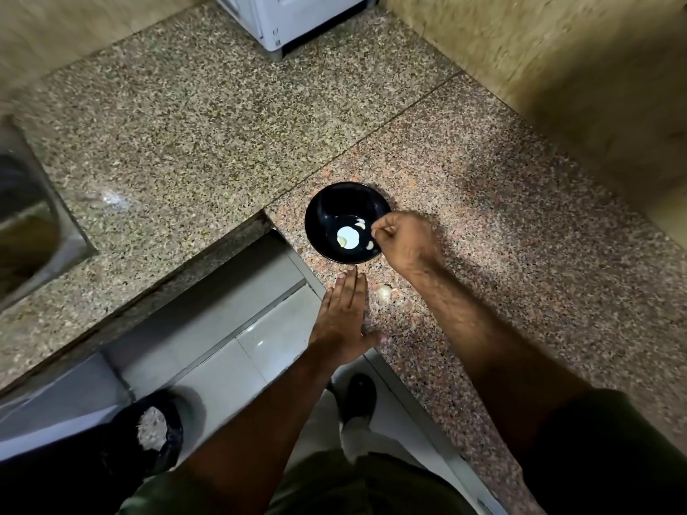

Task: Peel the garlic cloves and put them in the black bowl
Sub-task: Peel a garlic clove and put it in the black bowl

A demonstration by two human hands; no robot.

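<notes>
The black bowl (334,206) sits on the granite counter near its inner corner. Inside it lie pale peeled garlic cloves (360,223) and a bright white glare spot. My right hand (405,241) hovers over the bowl's right rim with fingers curled together; whether it pinches a clove is blurred. My left hand (344,314) lies flat on the counter just below the bowl, fingers straight. An unpeeled garlic piece (384,291) rests on the counter between my two hands.
A steel sink (26,232) is at the far left. A white appliance (297,20) stands at the back. A black bin (156,433) with peel scraps sits on the tiled floor below the counter edge. Tiled walls rise at the back and right.
</notes>
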